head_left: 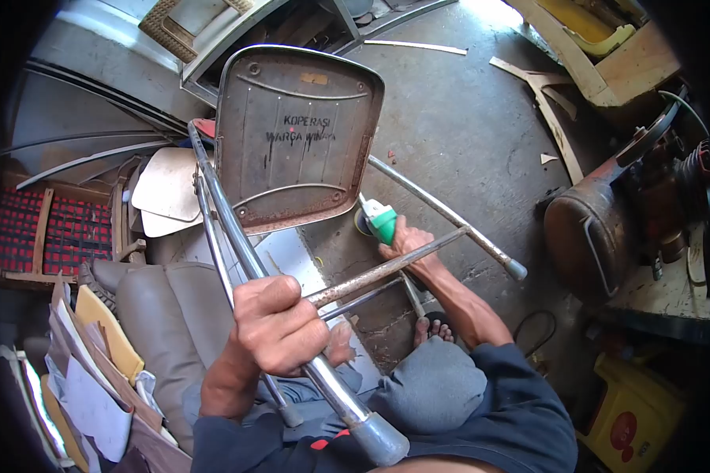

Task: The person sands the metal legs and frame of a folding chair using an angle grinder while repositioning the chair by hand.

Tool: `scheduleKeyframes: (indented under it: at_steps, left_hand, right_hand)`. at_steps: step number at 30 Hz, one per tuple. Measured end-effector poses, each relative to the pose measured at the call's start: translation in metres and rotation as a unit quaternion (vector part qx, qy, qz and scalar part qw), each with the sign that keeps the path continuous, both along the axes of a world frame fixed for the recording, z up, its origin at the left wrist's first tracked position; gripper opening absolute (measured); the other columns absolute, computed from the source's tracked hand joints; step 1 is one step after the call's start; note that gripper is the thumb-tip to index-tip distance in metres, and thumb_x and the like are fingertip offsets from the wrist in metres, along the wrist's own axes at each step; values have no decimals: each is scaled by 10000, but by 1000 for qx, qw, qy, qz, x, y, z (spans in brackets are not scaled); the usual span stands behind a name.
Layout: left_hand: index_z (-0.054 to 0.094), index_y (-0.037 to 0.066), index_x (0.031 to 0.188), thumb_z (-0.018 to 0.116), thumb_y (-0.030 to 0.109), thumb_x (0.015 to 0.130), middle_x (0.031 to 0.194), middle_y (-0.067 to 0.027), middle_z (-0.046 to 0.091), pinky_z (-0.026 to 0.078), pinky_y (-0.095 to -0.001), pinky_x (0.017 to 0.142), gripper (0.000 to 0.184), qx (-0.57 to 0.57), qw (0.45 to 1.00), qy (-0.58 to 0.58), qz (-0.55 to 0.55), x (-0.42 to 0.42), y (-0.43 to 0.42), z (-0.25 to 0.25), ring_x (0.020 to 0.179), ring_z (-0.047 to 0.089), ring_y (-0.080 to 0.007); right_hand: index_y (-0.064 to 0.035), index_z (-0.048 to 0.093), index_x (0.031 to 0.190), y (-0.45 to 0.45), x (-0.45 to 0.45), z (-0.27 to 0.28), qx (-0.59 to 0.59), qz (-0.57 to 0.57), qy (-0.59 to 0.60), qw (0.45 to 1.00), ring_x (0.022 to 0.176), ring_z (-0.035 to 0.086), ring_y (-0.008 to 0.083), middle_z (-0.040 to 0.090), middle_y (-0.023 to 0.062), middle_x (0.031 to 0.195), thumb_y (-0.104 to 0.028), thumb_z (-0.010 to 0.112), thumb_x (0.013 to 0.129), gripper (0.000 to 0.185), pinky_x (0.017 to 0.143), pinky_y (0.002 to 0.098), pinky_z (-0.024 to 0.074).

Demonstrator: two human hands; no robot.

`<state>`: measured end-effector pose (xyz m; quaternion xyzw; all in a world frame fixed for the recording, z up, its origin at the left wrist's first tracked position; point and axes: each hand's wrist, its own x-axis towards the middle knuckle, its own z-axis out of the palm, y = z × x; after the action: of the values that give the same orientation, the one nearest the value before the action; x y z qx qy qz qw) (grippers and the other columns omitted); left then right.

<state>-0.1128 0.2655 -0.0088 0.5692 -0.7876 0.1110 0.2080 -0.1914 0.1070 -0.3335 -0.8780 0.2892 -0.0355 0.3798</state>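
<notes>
A metal folding chair frame with a rusty seat underside (296, 169) is tilted up in front of me, stencilled with dark letters. My left hand (280, 323) is wrapped round one of its chrome legs, where a rusty crossbar joins. Beyond the crossbar, my right hand (412, 243) grips a green and white tool (381, 221), which is low by the lower right corner of the seat. The tool's far end is partly hidden. Grey rubber caps cover the leg ends, one (380, 438) close to my body.
At the right stands a rusty compressor tank (584, 236); below it is a yellow crate (623, 410). Curved wood pieces (556, 118) lie on the floor. At left are a grey cushion (154, 315), stacked boards (95, 394) and a red-webbed frame (47, 229).
</notes>
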Motion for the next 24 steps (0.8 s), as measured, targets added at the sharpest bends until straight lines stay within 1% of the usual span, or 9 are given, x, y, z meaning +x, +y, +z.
scheduleKeyframes:
  at_steps: [5, 11, 13, 17, 19, 20, 21, 23, 24]
  left_hand:
    - [430, 112, 558, 752, 94, 692, 517, 16, 395, 359, -265, 408, 349, 2, 1000, 11, 18, 2, 12, -2, 504, 360, -148]
    - [467, 107, 563, 765, 85, 660, 520, 18, 428, 368, -262, 400, 315, -14, 999, 37, 25, 3, 20, -7, 507, 376, -143]
    - [457, 113, 561, 766, 84, 661, 519, 22, 429, 364, -262, 393, 325, -16, 999, 34, 23, 4, 24, -7, 514, 382, -140]
    - [410, 122, 555, 759, 72, 667, 522, 33, 428, 355, -256, 393, 369, -15, 999, 29, 42, 4, 40, -9, 520, 380, -131]
    - [453, 129, 570, 724, 191, 659, 543, 17, 471, 446, -322, 560, 292, 21, 996, 17, 90, 3, 52, -9, 568, 451, -189]
    - [461, 136, 566, 724, 197, 667, 543, 26, 482, 451, -321, 569, 288, 33, 995, 12, 97, 3, 54, -8, 571, 449, -187]
    - [461, 136, 566, 724, 197, 667, 543, 26, 482, 451, -321, 569, 288, 37, 995, 17, 96, 2, 55, -7, 571, 449, -187]
    - [462, 134, 563, 724, 200, 675, 540, 26, 483, 452, -321, 572, 292, 37, 994, 12, 102, 2, 55, -7, 575, 447, -188]
    - [462, 134, 563, 724, 200, 675, 540, 26, 483, 452, -321, 572, 292, 38, 994, 12, 106, 2, 58, -7, 575, 447, -188]
  right_hand:
    - [42, 489, 1129, 13, -53, 15, 7, -4, 50, 999, 816, 731, 455, 705, 307, 840, -445, 699, 854, 598, 738, 550, 588]
    - [49, 491, 1124, -6, 7, 6, 70, -58, 42, 995, 889, 713, 499, 699, 353, 901, -454, 702, 850, 610, 809, 562, 572]
    - [58, 498, 1223, -11, 0, 6, 87, -64, 64, 992, 934, 700, 526, 696, 364, 963, -483, 695, 842, 691, 848, 571, 549]
    - [61, 487, 1411, -5, -61, 13, 151, -43, 71, 985, 1075, 698, 461, 688, 360, 1127, -580, 705, 800, 912, 969, 515, 533]
    - [33, 510, 1428, -2, -74, 16, 185, -8, 148, 972, 1101, 694, 450, 681, 336, 1194, -590, 688, 796, 906, 982, 502, 533]
    - [-18, 600, 1346, 1, -70, 18, 190, -27, 138, 972, 1073, 703, 448, 700, 313, 1161, -569, 680, 783, 792, 956, 506, 539]
    - [-18, 600, 1346, 4, -61, 14, 193, -28, 144, 970, 1073, 703, 448, 700, 313, 1161, -569, 680, 783, 792, 956, 506, 539]
    - [44, 468, 1423, -7, -28, -1, 157, -55, 86, 982, 1054, 694, 484, 685, 350, 1135, -501, 684, 786, 866, 939, 511, 552]
    - [44, 468, 1423, -16, -17, -3, 157, -50, 86, 982, 1054, 694, 484, 685, 350, 1135, -501, 684, 786, 866, 939, 511, 552]
